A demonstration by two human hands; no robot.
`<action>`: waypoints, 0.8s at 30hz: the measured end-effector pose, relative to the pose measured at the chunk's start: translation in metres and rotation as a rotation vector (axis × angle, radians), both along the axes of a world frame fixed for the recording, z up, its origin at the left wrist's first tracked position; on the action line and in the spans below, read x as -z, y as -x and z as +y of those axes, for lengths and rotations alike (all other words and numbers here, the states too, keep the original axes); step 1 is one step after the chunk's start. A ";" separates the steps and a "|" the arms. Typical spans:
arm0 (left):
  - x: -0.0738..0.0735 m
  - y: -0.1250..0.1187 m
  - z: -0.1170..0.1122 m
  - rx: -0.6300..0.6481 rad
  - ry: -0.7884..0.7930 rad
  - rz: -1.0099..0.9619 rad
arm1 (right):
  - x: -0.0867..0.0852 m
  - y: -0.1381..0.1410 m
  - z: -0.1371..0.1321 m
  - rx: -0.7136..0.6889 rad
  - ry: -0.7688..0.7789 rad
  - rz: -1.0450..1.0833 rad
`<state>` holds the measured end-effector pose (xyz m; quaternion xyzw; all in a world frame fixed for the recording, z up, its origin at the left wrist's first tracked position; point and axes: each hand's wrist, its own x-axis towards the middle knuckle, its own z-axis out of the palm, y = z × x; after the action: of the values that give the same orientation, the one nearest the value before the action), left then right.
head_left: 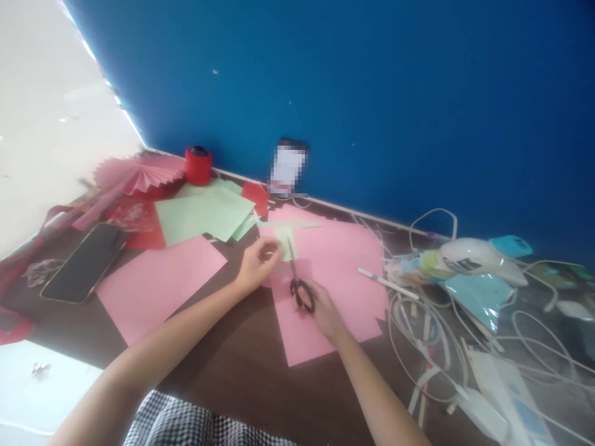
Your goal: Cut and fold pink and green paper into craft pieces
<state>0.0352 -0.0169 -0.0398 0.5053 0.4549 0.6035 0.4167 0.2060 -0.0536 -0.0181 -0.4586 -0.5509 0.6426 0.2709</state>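
Past the checked cloth [171, 421] at the bottom of the view, the right hand [325, 310] has its fingers closed around the loops of black scissors [294, 279], blades pointing away. A little farther in, the left hand [255, 266] curls with its fingers nearly meeting, and they seem to pinch the edge of a pale green slip [283, 238]. The slip lies over the pink stack [344, 266], with the blades across it; whether they part around the paper or simply overlap it, I cannot tell. The step in hand looks like snipping the slip; a clean cut calls for it held taut, left fingers clear of the blades, and the stack kept out of the bite. The desk is dark brown and crowded. To the left lie a loose pink sheet [162, 288] and a black phone [86, 263]; to the right, a white charger [483, 415] among tangled cables, a blue packet [481, 302] and a white bottle [469, 255]. Farther back come green sheets [204, 214], a pleated pink fan [144, 173] and a red cylinder [198, 168]. A blurred-out device [288, 167] leans on the deep blue wall [348, 111], and a pale surface shows at far left.
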 end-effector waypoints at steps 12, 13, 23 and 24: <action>0.001 0.001 0.001 -0.011 0.004 0.020 | 0.002 -0.001 0.000 -0.004 -0.007 0.001; 0.001 0.001 0.001 -0.014 0.008 0.019 | 0.003 -0.001 0.000 -0.006 -0.008 0.001; -0.001 -0.002 -0.003 0.037 0.005 0.041 | 0.006 -0.004 0.000 -0.070 -0.002 0.080; -0.001 -0.002 -0.003 0.038 0.001 0.046 | 0.007 -0.005 0.000 -0.069 -0.001 0.082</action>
<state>0.0377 -0.0201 -0.0385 0.5276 0.4548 0.5834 0.4177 0.2105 -0.0541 -0.0251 -0.4126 -0.5552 0.6693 0.2712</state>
